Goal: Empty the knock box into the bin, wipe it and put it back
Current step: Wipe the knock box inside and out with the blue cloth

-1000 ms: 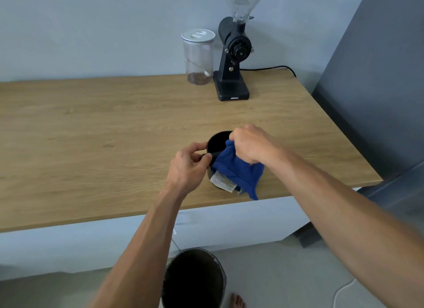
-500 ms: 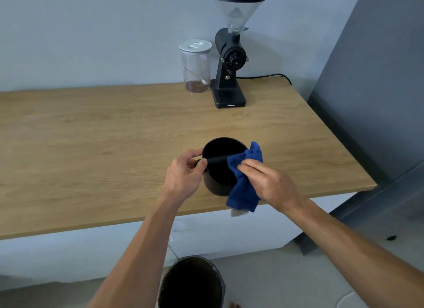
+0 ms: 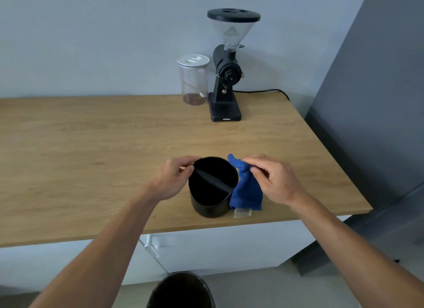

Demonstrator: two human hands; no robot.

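Head cam: knock box upright on desk nr front edge. Left hand pinches rim by the bar, prob. to steady it. Right hand closed on blue cloth, touching box's right side for wiping. Bin on floor below.

Your single head-worn camera looks forward and down across the wooden bench toward the back wall. The near bench edge and your forearms fill the lower frame at close range; no second view overlaps.
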